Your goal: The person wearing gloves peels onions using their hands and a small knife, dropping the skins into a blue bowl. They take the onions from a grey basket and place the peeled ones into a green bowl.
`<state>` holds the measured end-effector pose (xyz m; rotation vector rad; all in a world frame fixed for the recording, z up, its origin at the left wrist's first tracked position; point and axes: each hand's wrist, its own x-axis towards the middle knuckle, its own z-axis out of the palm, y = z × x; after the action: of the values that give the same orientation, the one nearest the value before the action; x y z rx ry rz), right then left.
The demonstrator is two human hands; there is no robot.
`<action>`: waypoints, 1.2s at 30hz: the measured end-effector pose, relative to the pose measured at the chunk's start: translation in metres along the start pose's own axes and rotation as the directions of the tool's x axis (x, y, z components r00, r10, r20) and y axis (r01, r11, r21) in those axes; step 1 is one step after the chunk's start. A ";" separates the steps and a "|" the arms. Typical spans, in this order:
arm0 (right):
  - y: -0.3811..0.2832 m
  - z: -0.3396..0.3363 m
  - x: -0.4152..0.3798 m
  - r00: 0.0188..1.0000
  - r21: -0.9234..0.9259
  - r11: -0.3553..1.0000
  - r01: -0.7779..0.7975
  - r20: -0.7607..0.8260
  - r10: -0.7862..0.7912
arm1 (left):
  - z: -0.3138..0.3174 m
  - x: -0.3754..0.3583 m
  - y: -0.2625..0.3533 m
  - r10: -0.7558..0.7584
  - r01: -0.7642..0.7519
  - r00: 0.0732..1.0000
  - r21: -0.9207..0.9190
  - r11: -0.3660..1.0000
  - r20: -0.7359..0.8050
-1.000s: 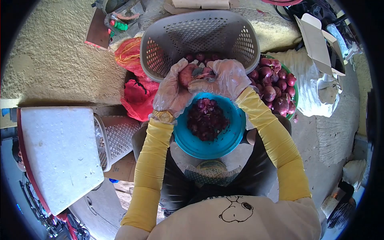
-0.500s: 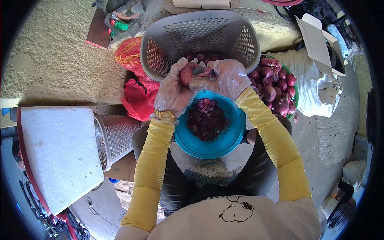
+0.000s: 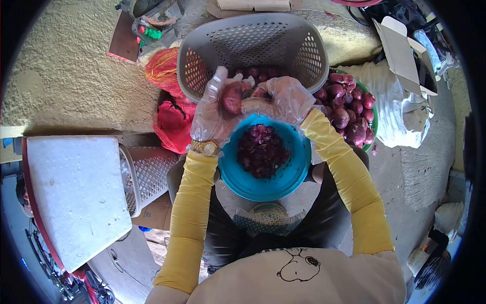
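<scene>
My left hand (image 3: 212,114), in a clear plastic glove, grips a red onion (image 3: 232,97) above the far rim of a blue bowl (image 3: 283,180). The bowl sits on my lap and holds dark purple onion peels (image 3: 260,151). My right hand (image 3: 281,100), also gloved, is closed against the onion's right side, pinching its skin; whether it holds a tool is hidden. Just beyond the hands stands a grey plastic basket (image 3: 253,40) with a few peeled onions at its bottom.
A green basin of unpeeled red onions (image 3: 349,109) sits to the right. Red and orange mesh sacks (image 3: 169,101) lie at the left. A white foam-topped box (image 3: 76,195) and a small white perforated basket (image 3: 149,175) stand at my left. An open cardboard box (image 3: 405,53) lies far right.
My left hand has turned the onion and shifted it slightly left and up. The right hand stays against it, fingers working at the skin.
</scene>
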<state>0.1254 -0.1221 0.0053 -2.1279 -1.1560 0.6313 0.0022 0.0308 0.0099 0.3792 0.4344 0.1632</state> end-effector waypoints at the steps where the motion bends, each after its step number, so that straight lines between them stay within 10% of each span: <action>1: -0.001 0.001 -0.001 1.000 -0.001 1.000 0.001 0.000 -0.001 | 0.001 -0.001 -0.001 0.013 -0.009 0.999 0.084 0.996 -0.050; 4: -0.008 0.007 -0.004 0.966 -0.093 0.981 0.171 -0.179 -0.186 | -0.021 0.014 -0.008 -0.019 0.019 1.000 -0.040 0.999 -0.020; 13: -0.023 0.015 -0.003 0.990 -0.237 0.971 -0.042 -0.139 0.009 | -0.038 0.018 -0.024 0.127 -0.119 0.992 -0.257 0.959 0.016; 20: -0.010 0.038 -0.001 0.980 0.234 0.972 0.014 -0.198 0.034 | -0.036 0.019 -0.023 0.169 -0.181 0.983 -0.285 0.941 -0.068; 23: -0.008 0.021 -0.001 0.993 0.329 0.944 0.021 -0.119 0.019 | -0.036 0.021 -0.009 0.135 -0.090 0.977 -0.254 0.963 0.164; 29: 0.006 -0.006 -0.004 0.993 0.516 0.849 0.115 -0.044 -0.108 | 0.010 -0.016 0.014 -0.023 -0.177 0.940 0.541 0.822 0.341; 36: 0.008 0.000 0.000 0.997 0.550 0.833 0.060 -0.077 -0.021 | 0.006 -0.012 0.009 0.056 -0.395 0.868 0.616 0.682 0.494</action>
<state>0.1301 -0.1256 -0.0002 -1.6093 -0.8443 0.7604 -0.0067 0.0341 0.0232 1.2204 -0.0360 0.1491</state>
